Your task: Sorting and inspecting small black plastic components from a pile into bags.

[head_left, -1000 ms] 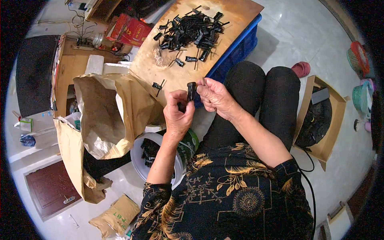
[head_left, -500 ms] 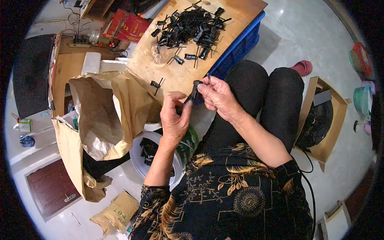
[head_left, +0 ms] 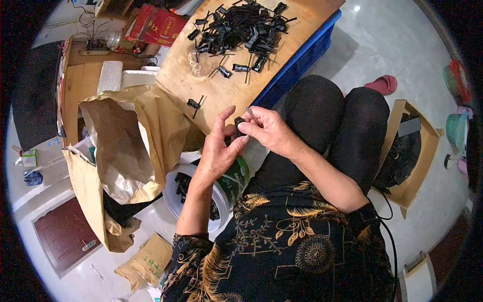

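A small black plastic part (head_left: 238,122) with a thin stem is pinched between the thumb and fingers of my right hand (head_left: 271,132), just off the near edge of the wooden board. My left hand (head_left: 217,151) is beside it, its index finger and thumb spread apart around the part; its other fingers are partly hidden behind. A heap of similar black parts (head_left: 246,27) covers the far end of the board (head_left: 186,83). One single part (head_left: 193,103) lies alone near the board's left edge. Below my left forearm, a white bucket (head_left: 171,201) holds more small black pieces.
A large open brown paper sack (head_left: 161,116) stands left of the board. The board rests on a blue crate (head_left: 302,60). On the right, a cardboard box (head_left: 422,166) holds black items. A pink slipper (head_left: 382,84) and a packed bag (head_left: 146,261) lie on the floor.
My left index finger and thumb have spread from their pinch near the black part. The part has shifted slightly down and left, and my right hand has come closer to my left.
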Tool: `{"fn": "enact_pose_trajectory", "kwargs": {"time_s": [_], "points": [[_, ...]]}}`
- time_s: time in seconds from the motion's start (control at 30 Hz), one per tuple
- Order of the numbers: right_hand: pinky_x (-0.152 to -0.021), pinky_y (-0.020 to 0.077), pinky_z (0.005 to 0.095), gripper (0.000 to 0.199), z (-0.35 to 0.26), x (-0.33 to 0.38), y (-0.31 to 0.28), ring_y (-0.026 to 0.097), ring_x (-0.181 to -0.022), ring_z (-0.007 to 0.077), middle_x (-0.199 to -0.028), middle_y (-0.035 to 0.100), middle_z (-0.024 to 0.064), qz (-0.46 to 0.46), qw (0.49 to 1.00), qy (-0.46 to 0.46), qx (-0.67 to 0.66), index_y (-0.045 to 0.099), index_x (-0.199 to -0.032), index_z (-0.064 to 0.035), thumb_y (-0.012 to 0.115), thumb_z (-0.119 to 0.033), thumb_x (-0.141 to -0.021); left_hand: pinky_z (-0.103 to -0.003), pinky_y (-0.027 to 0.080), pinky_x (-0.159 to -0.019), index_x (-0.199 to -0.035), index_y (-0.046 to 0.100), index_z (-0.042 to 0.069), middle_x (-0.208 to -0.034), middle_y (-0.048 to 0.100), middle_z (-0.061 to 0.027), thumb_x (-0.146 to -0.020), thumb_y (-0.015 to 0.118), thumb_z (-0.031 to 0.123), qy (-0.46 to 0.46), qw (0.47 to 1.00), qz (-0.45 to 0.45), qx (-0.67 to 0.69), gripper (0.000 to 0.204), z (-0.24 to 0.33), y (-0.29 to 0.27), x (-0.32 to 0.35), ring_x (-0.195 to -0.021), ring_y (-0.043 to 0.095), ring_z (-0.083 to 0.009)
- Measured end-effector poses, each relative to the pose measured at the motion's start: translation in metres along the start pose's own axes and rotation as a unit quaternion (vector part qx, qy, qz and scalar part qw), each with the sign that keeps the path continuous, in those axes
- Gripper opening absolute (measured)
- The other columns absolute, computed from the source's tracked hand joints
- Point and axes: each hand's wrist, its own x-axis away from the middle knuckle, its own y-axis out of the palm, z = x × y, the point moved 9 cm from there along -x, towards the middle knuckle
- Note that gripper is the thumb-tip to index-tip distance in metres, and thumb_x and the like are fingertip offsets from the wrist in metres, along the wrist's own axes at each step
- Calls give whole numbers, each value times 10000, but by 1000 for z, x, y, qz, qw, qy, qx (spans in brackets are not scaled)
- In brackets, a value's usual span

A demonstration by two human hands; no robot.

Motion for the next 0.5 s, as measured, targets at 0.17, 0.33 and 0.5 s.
{"fn": "enact_pose_trajectory", "kwargs": {"time_s": [0.17, 0.33, 0.5], "points": [[-472, 366, 218, 154, 4, -2, 2, 423, -548, 28, -604, 456, -49, -3, 1000, 27, -8, 494, -759, -33, 555, -140, -850, -193, 435, -514, -1266, 327, 80, -913, 589, -94, -827, 579, 92, -44, 996, -48, 61, 506, 3, 12, -3, -691, 574, -104], [-480, 397, 258, 240, -5, 1, 6, 478, -517, 86, -588, 475, 1, -19, 996, 78, 42, 481, -797, -28, 436, -230, -918, -190, 420, -485, -1191, 374, 105, -833, 600, -86, -836, 550, 86, -81, 977, -9, 197, 396, -13, 3, -5, -654, 599, -135], [-494, 363, 225, 291, 9, 3, 8, 416, -558, 65, -602, 418, -20, -52, 992, 83, 83, 471, -842, -41, 371, -294, -945, -199, 404, -466, -1161, 347, 85, -753, 574, -78, -846, 521, 39, -83, 979, -6, 185, 363, -12, 4, -9, -619, 580, -129]]}}
